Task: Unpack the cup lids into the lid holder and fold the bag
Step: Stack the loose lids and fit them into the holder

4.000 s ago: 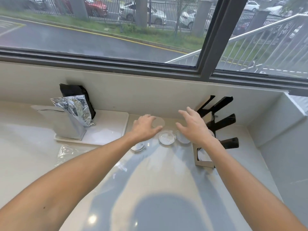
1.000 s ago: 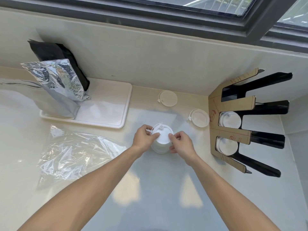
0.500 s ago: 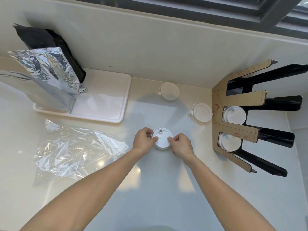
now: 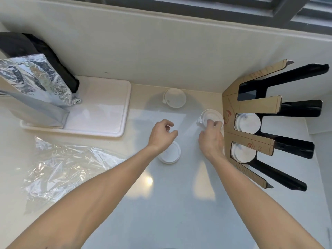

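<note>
Head view, looking down on a pale counter under a window.

Right hand: fingertips pinched on the near rim of a white lid lying just beside the lid holder.

Left hand: fingers loosely curled, thumb and forefinger close together; cannot tell whether anything is between them. It sits above the counter, its wrist over the edge of a short stack of lids.

A third lid lies alone near the back wall, apart from both hands.

Lid holder: cardboard front with black prongs, at the right end of the counter. Two of its slots hold white lids, upper stack and lower stack; the top slot looks dark.

Clear plastic bag: crumpled and flat on the counter at left, untouched.

White tray at back left carries a foil pouch and a black pouch.
</note>
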